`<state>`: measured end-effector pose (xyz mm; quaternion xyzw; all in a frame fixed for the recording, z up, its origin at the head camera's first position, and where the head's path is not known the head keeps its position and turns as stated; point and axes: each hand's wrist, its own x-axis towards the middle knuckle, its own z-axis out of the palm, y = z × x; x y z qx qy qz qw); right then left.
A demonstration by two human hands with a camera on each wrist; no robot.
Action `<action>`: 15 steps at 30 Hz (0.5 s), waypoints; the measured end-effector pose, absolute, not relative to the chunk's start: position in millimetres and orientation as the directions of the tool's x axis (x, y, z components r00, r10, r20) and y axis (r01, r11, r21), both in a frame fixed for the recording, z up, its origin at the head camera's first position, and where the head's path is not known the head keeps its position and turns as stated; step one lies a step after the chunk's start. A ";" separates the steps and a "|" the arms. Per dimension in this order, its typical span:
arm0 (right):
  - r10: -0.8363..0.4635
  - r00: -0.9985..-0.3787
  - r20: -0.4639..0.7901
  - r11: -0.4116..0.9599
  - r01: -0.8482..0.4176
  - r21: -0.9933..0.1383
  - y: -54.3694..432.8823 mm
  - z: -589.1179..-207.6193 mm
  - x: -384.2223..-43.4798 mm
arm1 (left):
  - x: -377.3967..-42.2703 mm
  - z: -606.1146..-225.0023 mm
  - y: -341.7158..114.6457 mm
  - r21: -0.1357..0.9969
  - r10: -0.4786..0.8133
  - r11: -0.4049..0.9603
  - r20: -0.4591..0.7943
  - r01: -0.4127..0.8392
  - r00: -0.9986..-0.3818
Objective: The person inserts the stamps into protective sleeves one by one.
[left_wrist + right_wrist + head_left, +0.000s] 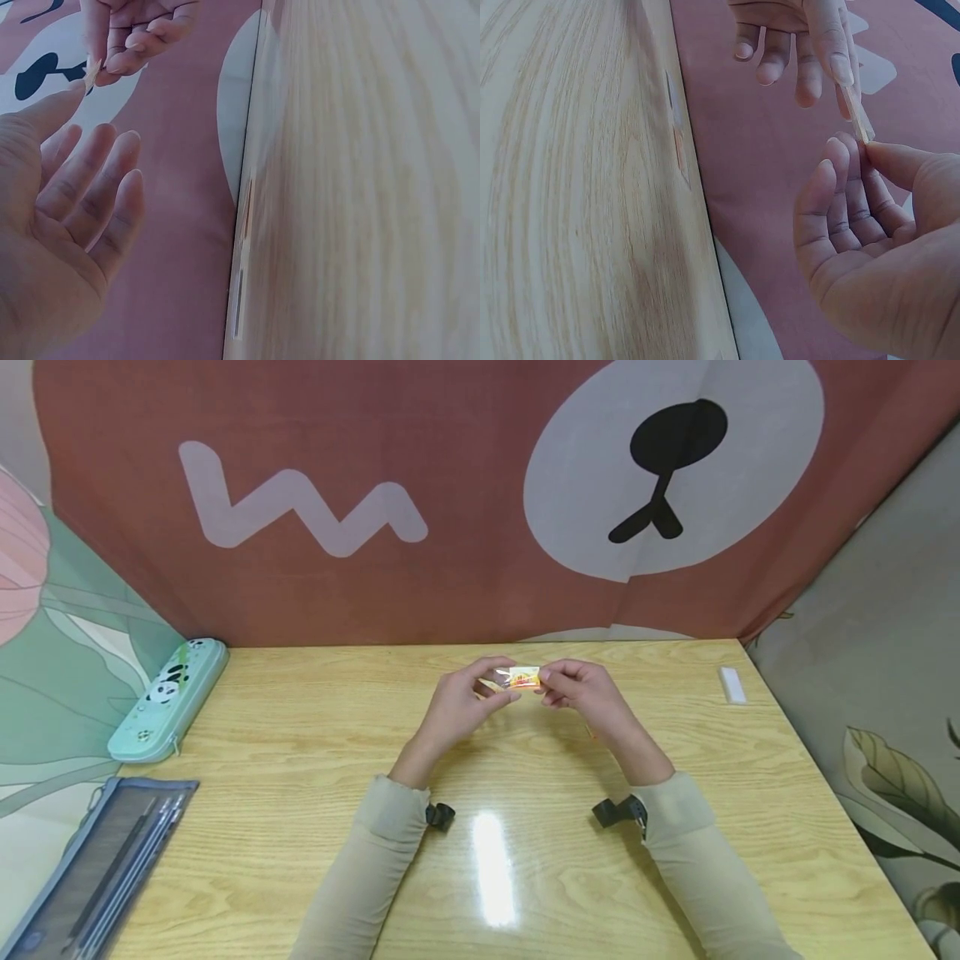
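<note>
Both hands hold a small flat packet (521,677) over the far middle of the table. It has a clear end on the left and a white, yellow and red printed part on the right. My left hand (468,697) has its thumb and index finger at the clear end, its other fingers spread. My right hand (588,693) pinches the printed end between thumb and index finger, the other fingers curved below. In the right wrist view the packet (859,120) appears edge-on and thin between both thumbs (841,69).
On the wooden table (300,827), a white block (732,685) lies at the far right. A mint panda pencil case (171,700) stands at the far left, with a blue mesh pouch (123,868) of pens nearer. A printed cloth (465,585) hangs behind the table.
</note>
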<state>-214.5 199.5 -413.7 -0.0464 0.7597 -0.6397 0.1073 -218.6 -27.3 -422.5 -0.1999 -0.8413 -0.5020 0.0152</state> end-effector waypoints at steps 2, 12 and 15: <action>-0.215 -0.970 -0.109 0.171 0.073 -0.983 199.9 -414.0 -214.8 | -218.7 -422.6 -27.3 0.840 0.319 0.413 0.227 0.350 -0.920; -0.237 -0.963 -0.126 0.184 0.083 -0.979 200.5 -412.4 -214.6 | -219.1 -422.8 -28.7 0.835 0.343 0.445 0.176 0.324 -0.923; -0.236 -0.963 -0.127 0.187 0.083 -0.979 200.1 -412.3 -214.3 | -219.1 -423.0 -29.3 0.832 0.347 0.450 0.171 0.323 -0.922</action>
